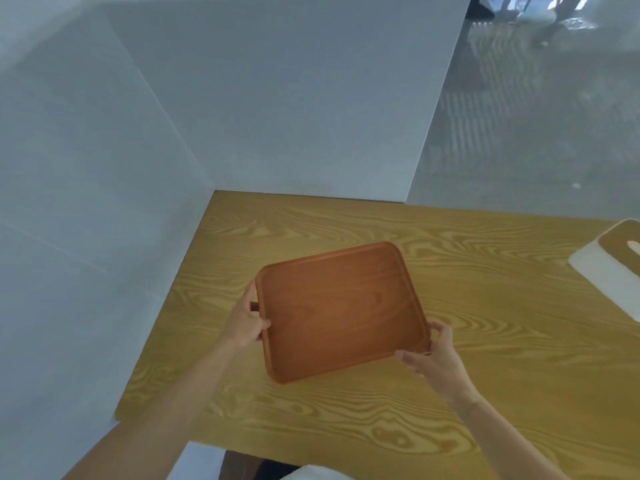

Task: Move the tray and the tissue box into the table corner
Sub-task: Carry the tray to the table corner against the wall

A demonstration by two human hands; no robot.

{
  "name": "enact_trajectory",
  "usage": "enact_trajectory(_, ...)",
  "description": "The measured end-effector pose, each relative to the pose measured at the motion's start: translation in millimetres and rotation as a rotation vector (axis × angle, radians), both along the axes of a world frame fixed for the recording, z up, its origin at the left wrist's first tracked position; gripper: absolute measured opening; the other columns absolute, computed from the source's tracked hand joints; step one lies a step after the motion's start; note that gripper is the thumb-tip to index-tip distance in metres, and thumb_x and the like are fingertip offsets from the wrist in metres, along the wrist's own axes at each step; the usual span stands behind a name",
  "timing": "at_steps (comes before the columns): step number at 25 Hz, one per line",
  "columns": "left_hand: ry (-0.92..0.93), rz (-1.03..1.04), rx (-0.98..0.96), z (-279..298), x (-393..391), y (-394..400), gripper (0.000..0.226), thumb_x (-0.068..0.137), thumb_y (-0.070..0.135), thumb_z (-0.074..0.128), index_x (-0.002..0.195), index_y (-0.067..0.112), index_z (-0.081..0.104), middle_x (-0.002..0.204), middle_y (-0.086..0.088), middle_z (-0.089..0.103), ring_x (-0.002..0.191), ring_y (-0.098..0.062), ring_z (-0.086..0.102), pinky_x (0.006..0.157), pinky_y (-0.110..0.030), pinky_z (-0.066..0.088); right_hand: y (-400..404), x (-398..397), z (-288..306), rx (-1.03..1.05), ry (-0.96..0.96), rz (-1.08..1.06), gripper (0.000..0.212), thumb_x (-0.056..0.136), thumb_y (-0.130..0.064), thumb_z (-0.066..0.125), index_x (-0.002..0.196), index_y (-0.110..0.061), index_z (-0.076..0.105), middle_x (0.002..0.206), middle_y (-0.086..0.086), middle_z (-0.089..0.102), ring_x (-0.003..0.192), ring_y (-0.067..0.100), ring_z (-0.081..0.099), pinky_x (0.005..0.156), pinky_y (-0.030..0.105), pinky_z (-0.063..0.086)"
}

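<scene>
A reddish-brown wooden tray (341,311) with a raised rim and nothing in it is over the middle of the yellow wood-grain table (467,393). My left hand (246,322) grips its left edge. My right hand (434,356) grips its near right corner. Whether the tray rests on the table or is held just above it, I cannot tell. The tissue box (613,266), white with a wooden top and a slot, stands at the table's right side and is cut off by the frame's edge. Two walls meet at the far left table corner (221,199), beyond the tray.
White walls run along the table's left and far sides. A glossy panel (536,116) stands at the back right. The table's near edge is at the bottom of the view, with a dark seat below it.
</scene>
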State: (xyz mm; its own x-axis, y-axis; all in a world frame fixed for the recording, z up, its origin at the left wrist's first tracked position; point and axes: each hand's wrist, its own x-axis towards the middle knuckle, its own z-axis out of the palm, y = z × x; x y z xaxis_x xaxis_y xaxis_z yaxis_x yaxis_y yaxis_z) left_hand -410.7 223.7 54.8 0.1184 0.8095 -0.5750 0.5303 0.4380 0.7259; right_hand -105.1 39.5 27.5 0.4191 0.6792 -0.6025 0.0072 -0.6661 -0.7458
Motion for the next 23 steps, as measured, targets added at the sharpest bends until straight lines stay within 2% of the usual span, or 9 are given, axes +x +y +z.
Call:
enact_trajectory(3, 0.036, -0.074, -0.026, -7, 23, 28, 0.098, 0.085, -0.014, 0.061, 0.154, 0.042, 0.020, 0.103, -0.005, 0.060, 0.087, -0.022, 0.066, 0.066, -0.034, 0.058, 3, 10, -5, -0.040, -0.002, -0.048, 0.094, 0.071, -0.021, 0.090, 0.139, -0.026, 0.026, 0.102, 0.002, 0.072, 0.093, 0.017, 0.069, 0.088, 0.044, 0.055)
enact_trajectory(9, 0.092, -0.224, -0.047, -32, 64, 86, 0.100, 0.082, -0.015, 0.062, 0.152, 0.045, 0.022, 0.097, -0.010, 0.062, 0.082, -0.027, 0.067, 0.074, -0.043, 0.060, 28, 21, -25, -0.098, -0.044, -0.140, 0.098, 0.069, -0.026, 0.092, 0.141, -0.027, 0.027, 0.087, 0.001, 0.076, 0.085, 0.017, 0.070, 0.086, 0.045, 0.056)
enact_trajectory(12, 0.142, -0.290, -0.006, -45, 77, 113, 0.095, 0.083, -0.012, 0.062, 0.154, 0.038, 0.024, 0.094, -0.008, 0.064, 0.075, -0.021, 0.065, 0.058, -0.027, 0.051, 45, 21, -35, -0.127, -0.071, -0.171, 0.099, 0.068, -0.028, 0.092, 0.143, -0.024, 0.027, 0.085, -0.002, 0.077, 0.082, 0.014, 0.071, 0.083, 0.041, 0.057)
enact_trajectory(14, 0.185, -0.332, 0.017, -53, 84, 130, 0.090, 0.084, -0.010, 0.061, 0.154, 0.033, 0.025, 0.103, -0.008, 0.066, 0.080, -0.018, 0.064, 0.056, -0.021, 0.044, 56, 20, -39, -0.155, -0.088, -0.180, 0.099, 0.068, -0.031, 0.092, 0.142, -0.023, 0.028, 0.085, -0.002, 0.075, 0.080, 0.012, 0.070, 0.075, 0.035, 0.055)
enact_trajectory(18, 0.197, -0.330, 0.020, -68, 93, 150, 0.086, 0.086, -0.010, 0.059, 0.153, 0.033, 0.028, 0.112, -0.007, 0.068, 0.087, -0.019, 0.066, 0.062, -0.023, 0.047, 70, 21, -44, -0.169, -0.129, -0.180, 0.097, 0.069, -0.032, 0.091, 0.143, -0.025, 0.027, 0.081, -0.006, 0.075, 0.076, 0.006, 0.069, 0.066, 0.027, 0.052)
enact_trajectory(20, 0.266, -0.356, 0.069, -74, 95, 154, 0.079, 0.088, -0.007, 0.059, 0.153, 0.029, 0.030, 0.128, -0.009, 0.062, 0.102, -0.020, 0.063, 0.076, -0.024, 0.051, 74, 22, -46, -0.183, -0.176, -0.154, 0.094, 0.071, -0.034, 0.089, 0.143, -0.026, 0.029, 0.075, -0.010, 0.073, 0.069, 0.001, 0.068, 0.059, 0.022, 0.048)
enact_trajectory(22, 0.362, -0.394, 0.164, -82, 96, 154, 0.068, 0.090, -0.002, 0.059, 0.151, 0.021, 0.038, 0.131, -0.012, 0.055, 0.112, -0.027, 0.058, 0.091, -0.031, 0.049, 75, 21, -49, -0.201, -0.250, -0.113, 0.093, 0.072, -0.038, 0.088, 0.142, -0.023, 0.030, 0.075, -0.009, 0.071, 0.070, 0.004, 0.067, 0.059, 0.026, 0.051)
enact_trajectory(23, 0.402, -0.403, 0.213, -86, 97, 152, 0.061, 0.091, 0.000, 0.060, 0.147, 0.016, 0.044, 0.126, -0.013, 0.054, 0.108, -0.028, 0.058, 0.091, -0.033, 0.048, 76, 20, -49, -0.213, -0.288, -0.091, 0.092, 0.072, -0.040, 0.087, 0.142, -0.023, 0.030, 0.077, -0.009, 0.070, 0.072, 0.007, 0.066, 0.061, 0.031, 0.053)
